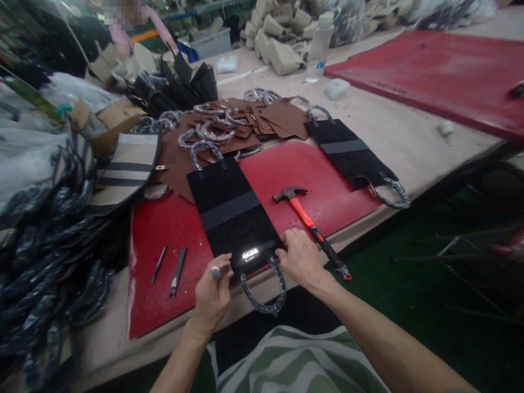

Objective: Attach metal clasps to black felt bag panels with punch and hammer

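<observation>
Black panel (229, 210) by the counter's front edge (438, 169) already bears handles (265, 309) and metal plate (250, 254), fastening perhaps unfinished, left hand (212, 292) gripping a rod (215, 272), right hand (302, 256) pinching the panel.

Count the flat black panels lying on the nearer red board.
2: one black rectangular panel, its near end between the left hand and right hand; a second panel farther right, past the orange-handled claw hammer. Any underneath would be hidden.

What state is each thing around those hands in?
Near black panel: laid out
Near handle: plastic-wrapped
Left hand: closed on a rod
Right hand: curled at the near black panel's edge
Hammer: lying down, unheld
Far black panel: laid out
Bottle: upright, capped
</observation>
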`<state>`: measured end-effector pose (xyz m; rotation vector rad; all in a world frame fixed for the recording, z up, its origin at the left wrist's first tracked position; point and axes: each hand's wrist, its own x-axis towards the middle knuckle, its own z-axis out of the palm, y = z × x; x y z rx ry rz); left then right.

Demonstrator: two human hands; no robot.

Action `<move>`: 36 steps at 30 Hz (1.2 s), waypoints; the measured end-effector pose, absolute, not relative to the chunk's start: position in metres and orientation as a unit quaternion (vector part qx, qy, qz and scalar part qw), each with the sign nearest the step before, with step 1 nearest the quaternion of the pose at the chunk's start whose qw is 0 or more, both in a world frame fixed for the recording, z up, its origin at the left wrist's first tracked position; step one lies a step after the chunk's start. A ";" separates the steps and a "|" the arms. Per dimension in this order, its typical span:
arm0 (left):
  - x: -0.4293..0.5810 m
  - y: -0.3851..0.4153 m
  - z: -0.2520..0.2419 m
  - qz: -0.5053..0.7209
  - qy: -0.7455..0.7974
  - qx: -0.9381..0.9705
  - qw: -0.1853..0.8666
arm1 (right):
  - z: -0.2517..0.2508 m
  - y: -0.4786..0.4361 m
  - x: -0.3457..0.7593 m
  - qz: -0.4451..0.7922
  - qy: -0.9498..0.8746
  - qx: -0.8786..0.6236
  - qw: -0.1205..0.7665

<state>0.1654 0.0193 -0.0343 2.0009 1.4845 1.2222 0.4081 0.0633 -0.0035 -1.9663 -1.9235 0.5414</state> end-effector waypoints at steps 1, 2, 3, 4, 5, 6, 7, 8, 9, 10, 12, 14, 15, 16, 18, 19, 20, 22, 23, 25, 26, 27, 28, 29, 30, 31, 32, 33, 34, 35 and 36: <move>0.166 0.020 -0.035 0.469 0.560 0.649 0.214 | -0.003 0.063 0.408 0.198 -0.673 -0.691 0.176; 0.167 0.021 -0.034 0.508 0.586 0.580 0.251 | -0.003 0.063 0.408 0.207 -0.670 -0.689 0.185; 0.169 0.023 -0.034 0.542 0.599 0.515 0.288 | -0.003 0.062 0.407 0.216 -0.667 -0.686 0.193; 0.171 0.024 -0.033 0.568 0.599 0.467 0.319 | -0.002 0.060 0.406 0.227 -0.664 -0.683 0.201; 0.174 0.026 -0.032 0.585 0.591 0.439 0.340 | -0.002 0.059 0.406 0.240 -0.662 -0.679 0.209; 0.178 0.028 -0.031 0.591 0.583 0.431 0.355 | -0.001 0.057 0.404 0.256 -0.658 -0.674 0.215; 0.182 0.031 -0.029 0.585 0.576 0.438 0.366 | 0.000 0.055 0.403 0.272 -0.655 -0.669 0.222; 0.187 0.033 -0.026 0.577 0.569 0.450 0.375 | 0.001 0.054 0.402 0.289 -0.651 -0.664 0.229; 0.192 0.036 -0.023 0.568 0.562 0.463 0.384 | 0.001 0.052 0.401 0.304 -0.646 -0.659 0.237; 0.197 0.038 -0.020 0.559 0.554 0.477 0.391 | 0.001 0.051 0.401 0.318 -0.640 -0.655 0.246; 0.205 0.044 -0.014 0.535 0.546 0.504 0.402 | -0.001 0.050 0.399 0.362 -0.611 -0.649 0.271; 0.210 0.049 -0.009 0.509 0.547 0.523 0.411 | -0.003 0.048 0.397 0.470 -0.535 -0.628 0.315; 0.212 0.051 -0.007 0.500 0.549 0.527 0.415 | -0.005 0.048 0.396 0.540 -0.473 -0.608 0.339; 0.213 0.053 -0.006 0.494 0.550 0.527 0.419 | -0.006 0.047 0.394 0.606 -0.402 -0.583 0.362; 0.213 0.055 -0.004 0.496 0.546 0.521 0.430 | -0.006 0.047 0.392 0.690 -0.291 -0.528 0.400; 0.213 0.055 -0.003 0.498 0.542 0.516 0.438 | -0.006 0.047 0.391 0.710 -0.270 -0.505 0.410; 0.213 0.056 -0.002 0.498 0.540 0.511 0.447 | -0.005 0.047 0.390 0.722 -0.269 -0.487 0.412; 0.213 0.056 0.000 0.486 0.544 0.503 0.463 | -0.002 0.048 0.389 0.739 -0.292 -0.458 0.398; 0.213 0.057 0.002 0.480 0.548 0.502 0.466 | -0.002 0.049 0.390 0.745 -0.302 -0.451 0.388; 0.212 0.057 0.005 0.471 0.550 0.509 0.465 | -0.002 0.050 0.390 0.753 -0.303 -0.446 0.377; 0.212 0.058 0.007 0.471 0.547 0.514 0.463 | -0.003 0.051 0.390 0.756 -0.300 -0.443 0.377; 0.212 0.058 0.009 0.472 0.544 0.519 0.460 | -0.004 0.052 0.391 0.759 -0.296 -0.439 0.378; 0.212 0.059 0.010 0.473 0.541 0.523 0.458 | -0.005 0.052 0.390 0.763 -0.292 -0.434 0.380; 0.212 0.059 0.012 0.473 0.540 0.525 0.458 | -0.006 0.052 0.390 0.768 -0.285 -0.427 0.382; 0.212 0.059 0.013 0.472 0.539 0.528 0.456 | -0.006 0.053 0.390 0.773 -0.278 -0.421 0.384; 0.212 0.059 0.013 0.470 0.540 0.530 0.454 | -0.007 0.053 0.389 0.778 -0.271 -0.414 0.386; 0.212 0.059 0.014 0.467 0.541 0.534 0.451 | -0.006 0.053 0.388 0.784 -0.262 -0.408 0.389; 0.211 0.059 0.014 0.463 0.543 0.538 0.449 | -0.006 0.053 0.388 0.788 -0.253 -0.402 0.391; 0.211 0.059 0.014 0.459 0.545 0.541 0.447 | -0.006 0.053 0.387 0.793 -0.245 -0.397 0.391; 0.211 0.058 0.014 0.455 0.547 0.543 0.445 | -0.005 0.053 0.386 0.797 -0.239 -0.394 0.391; 0.210 0.058 0.014 0.452 0.549 0.544 0.445 | -0.005 0.054 0.386 0.800 -0.233 -0.392 0.390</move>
